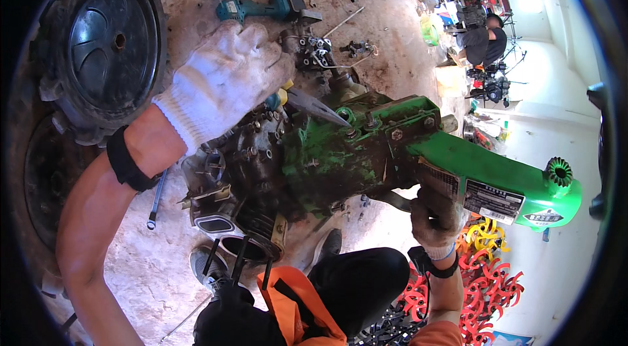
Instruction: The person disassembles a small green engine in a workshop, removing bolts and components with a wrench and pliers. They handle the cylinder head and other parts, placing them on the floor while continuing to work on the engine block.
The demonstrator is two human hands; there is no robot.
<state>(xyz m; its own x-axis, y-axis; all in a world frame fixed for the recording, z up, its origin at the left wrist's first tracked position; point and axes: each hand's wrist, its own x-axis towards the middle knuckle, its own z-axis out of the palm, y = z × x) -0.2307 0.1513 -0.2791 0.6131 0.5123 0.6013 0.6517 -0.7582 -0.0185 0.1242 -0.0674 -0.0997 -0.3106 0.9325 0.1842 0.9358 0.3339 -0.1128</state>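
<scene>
A white-gloved left hand, my left hand (242, 71), is closed on long-nose pliers (320, 108) with yellow and blue on the handles. Their jaws reach down to a bolt fitting (350, 125) on the green gearbox casing (333, 163), which joins a dark, greasy engine block (245, 159). My right hand (437, 218), in a soiled glove, has its fingers curled round the underside of the green arm (451, 150) beside a label plate. That arm ends in a splined fitting (559, 171). The pliers' handles are mostly hidden by my left hand.
A large black wheel (108, 45) lies at upper left. A cordless impact wrench (265, 7), carburettor-like parts (307, 45) and a long wrench (156, 199) lie on the floor. Red and yellow curved blades (477, 280) are heaped at lower right. Another person (484, 45) sits among machine parts at upper right.
</scene>
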